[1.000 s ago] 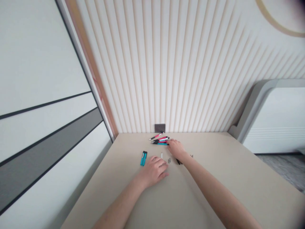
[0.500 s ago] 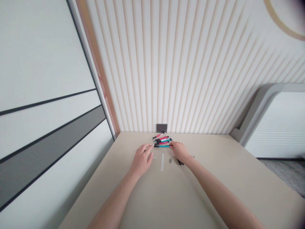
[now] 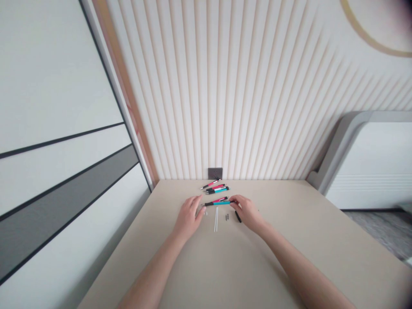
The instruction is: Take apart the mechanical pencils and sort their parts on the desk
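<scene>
My right hand [image 3: 246, 210] pinches the right end of a blue-and-black pen [image 3: 222, 203], which lies nearly level from side to side. Just behind it is a red pen [image 3: 220, 199]; whether my fingers hold this one too, I cannot tell. At the pen's tip, my left hand [image 3: 188, 216] has its thumb and fingers apart, with the thumb very near or touching the tip. Two thin white sticks [image 3: 216, 219] lie between my hands. Beside them are small grey pieces [image 3: 227, 217]. A black piece [image 3: 238, 216] is partly under my right hand.
Several red and blue pens [image 3: 217, 189] lie in a loose group at the back of the beige table [image 3: 206, 262]. Behind them a dark wall socket [image 3: 215, 173] sits on the ribbed wall. A white-grey panel stands at the left, and a grey-framed headboard [image 3: 380, 159] at the right.
The blue pen and the red pen behind it have moved nearer to me, away from the other pens. My right hand came along. The gap between my left thumb and fingers looks wider.
</scene>
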The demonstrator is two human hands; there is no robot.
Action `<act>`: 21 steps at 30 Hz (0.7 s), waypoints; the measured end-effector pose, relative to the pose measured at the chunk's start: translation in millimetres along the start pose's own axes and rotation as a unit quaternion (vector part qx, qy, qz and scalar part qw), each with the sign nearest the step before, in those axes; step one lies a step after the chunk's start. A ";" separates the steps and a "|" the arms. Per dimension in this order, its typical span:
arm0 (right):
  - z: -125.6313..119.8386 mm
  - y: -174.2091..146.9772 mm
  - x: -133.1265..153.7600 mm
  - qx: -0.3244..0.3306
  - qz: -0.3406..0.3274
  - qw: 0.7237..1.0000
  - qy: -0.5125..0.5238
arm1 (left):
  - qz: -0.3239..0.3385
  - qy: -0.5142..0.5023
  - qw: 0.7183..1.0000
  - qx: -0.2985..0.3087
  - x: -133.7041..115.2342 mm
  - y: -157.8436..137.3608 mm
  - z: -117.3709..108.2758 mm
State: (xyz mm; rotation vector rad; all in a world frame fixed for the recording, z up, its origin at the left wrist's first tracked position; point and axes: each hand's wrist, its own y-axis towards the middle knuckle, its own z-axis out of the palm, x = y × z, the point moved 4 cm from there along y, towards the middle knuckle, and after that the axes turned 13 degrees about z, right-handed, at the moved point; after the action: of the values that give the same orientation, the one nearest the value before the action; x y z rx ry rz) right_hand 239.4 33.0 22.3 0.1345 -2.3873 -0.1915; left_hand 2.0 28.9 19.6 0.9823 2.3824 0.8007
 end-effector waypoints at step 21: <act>-2.0 -35.9 -1.7 0.045 -0.018 0.998 0.039 | 0.062 -0.086 0.994 0.038 -14.0 3.6 -6.1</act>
State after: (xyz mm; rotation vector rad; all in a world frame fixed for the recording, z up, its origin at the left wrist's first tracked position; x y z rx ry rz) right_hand 243.6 -2.3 16.2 0.2227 -2.3176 -0.0944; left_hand 9.2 18.5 28.9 1.1895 2.2360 0.6443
